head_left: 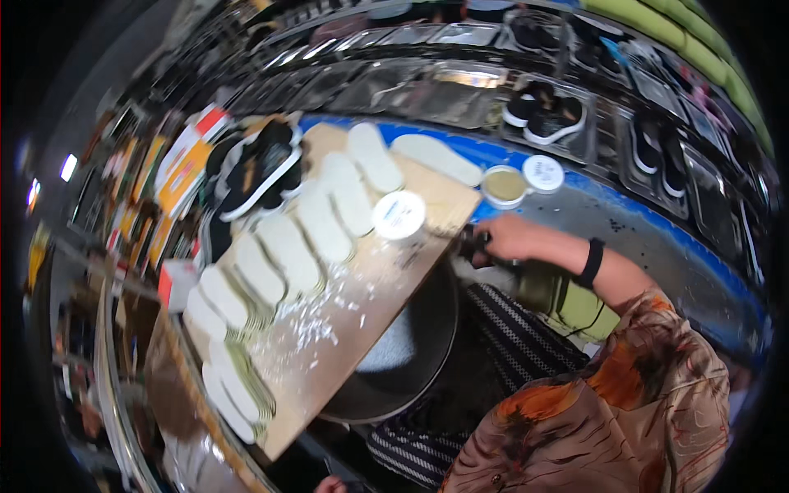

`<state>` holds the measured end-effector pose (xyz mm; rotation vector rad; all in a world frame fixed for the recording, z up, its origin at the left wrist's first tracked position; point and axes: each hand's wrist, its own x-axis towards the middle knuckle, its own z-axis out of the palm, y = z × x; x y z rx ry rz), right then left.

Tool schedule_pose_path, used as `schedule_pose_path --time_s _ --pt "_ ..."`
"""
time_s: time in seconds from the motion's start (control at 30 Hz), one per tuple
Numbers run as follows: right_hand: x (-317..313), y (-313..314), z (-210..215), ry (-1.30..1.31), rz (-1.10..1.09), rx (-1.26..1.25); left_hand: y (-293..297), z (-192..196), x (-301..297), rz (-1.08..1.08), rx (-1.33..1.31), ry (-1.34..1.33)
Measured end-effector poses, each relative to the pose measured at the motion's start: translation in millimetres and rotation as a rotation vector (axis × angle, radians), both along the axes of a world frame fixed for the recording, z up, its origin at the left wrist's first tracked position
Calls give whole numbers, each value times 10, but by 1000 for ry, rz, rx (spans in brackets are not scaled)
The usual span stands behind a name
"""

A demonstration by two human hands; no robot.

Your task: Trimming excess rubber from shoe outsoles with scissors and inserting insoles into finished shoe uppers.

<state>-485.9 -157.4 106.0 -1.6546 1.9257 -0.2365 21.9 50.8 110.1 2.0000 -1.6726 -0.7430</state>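
My right hand (503, 239), with a black band on its wrist, is closed round a dark, blurred object (470, 245) at the right edge of a wooden board (341, 361). I cannot make out what kind of thing it is. At the bottom edge only a bit of my left hand (332, 485) shows, its fingers mostly cut off. Overlapping pale insoles (288, 246) lie in stacks along the board's far and left sides. A round white lid (399, 215) sits on the board near my right hand, and small white bits (316, 324) are scattered over the wood.
Beyond the board stand an open tub of olive stuff (503, 186) and a white round lid (543, 174). Black shoes (261, 168) are piled at the far left; another pair (546, 115) rests in a metal tray. A dark basin (394, 353) is below the board's near edge.
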Motion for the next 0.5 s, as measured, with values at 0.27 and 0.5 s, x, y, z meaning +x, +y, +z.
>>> schedule_pose_path --time_s 0.27,0.5 --pt "-2542 -544 78 464 -537 -660 -1019 -1102 -1909 -399 -160 -231" --pt "-2589 -1531 -339 507 -538 -411 -1067 -1283 -1975 -291 -234 -471"
